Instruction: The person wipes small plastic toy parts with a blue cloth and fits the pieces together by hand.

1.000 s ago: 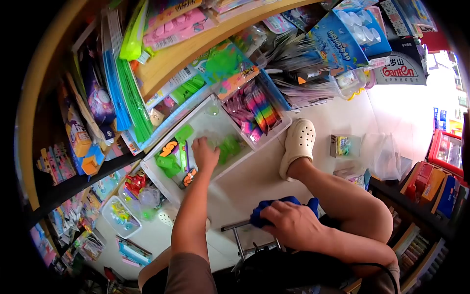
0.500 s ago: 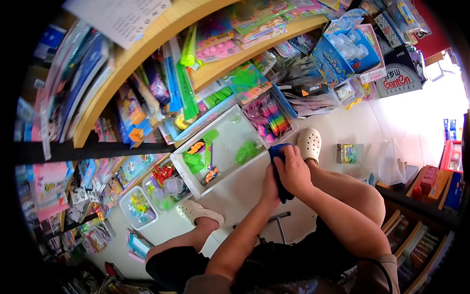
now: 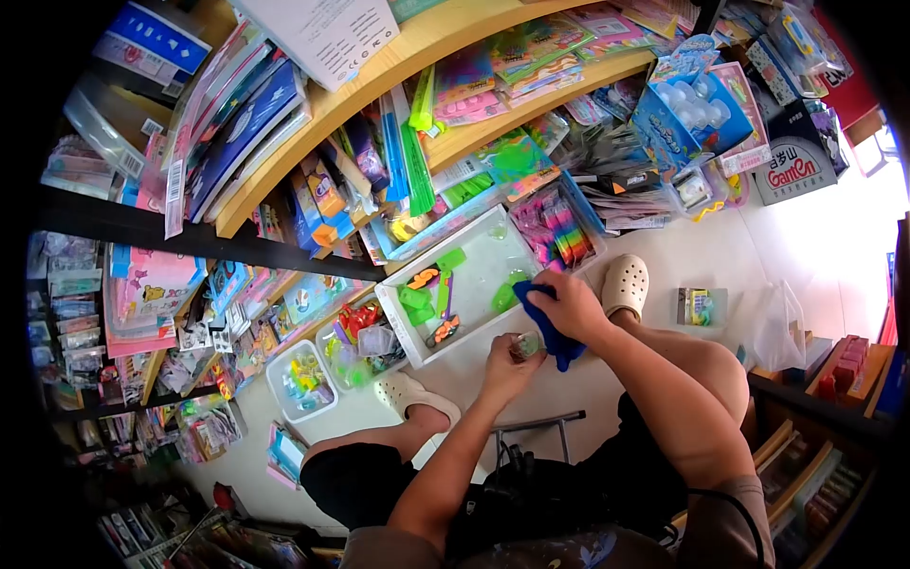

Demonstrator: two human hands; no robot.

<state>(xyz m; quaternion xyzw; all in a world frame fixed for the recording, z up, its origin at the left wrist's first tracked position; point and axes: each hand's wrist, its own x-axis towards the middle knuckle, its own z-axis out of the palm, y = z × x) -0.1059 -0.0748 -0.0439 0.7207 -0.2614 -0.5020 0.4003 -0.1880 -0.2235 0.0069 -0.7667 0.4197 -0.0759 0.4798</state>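
Observation:
In the head view, my left hand (image 3: 508, 368) is closed around a small clear object (image 3: 526, 345) that looks like a little container; its kind is hard to make out. Just right of it, my right hand (image 3: 566, 305) grips a dark blue cloth (image 3: 563, 347), which hangs down from the fingers. The cloth is beside the clear object. Beyond both hands lies a shallow white box (image 3: 482, 284), with green pieces (image 3: 414, 305) and an orange-and-black piece (image 3: 444, 330) inside.
Left of the white box are a clear tub of mixed small items (image 3: 353, 356) and a white tub of yellow pieces (image 3: 301, 379). Wooden shelves (image 3: 374, 59) packed with stationery curve behind. A small clear box (image 3: 701, 307) and a translucent bag (image 3: 773, 327) stand on the floor at right.
My hands were together around the cloth; now they are apart. The clear object shows in my left hand, and the cloth hangs from my right. The view has shifted left.

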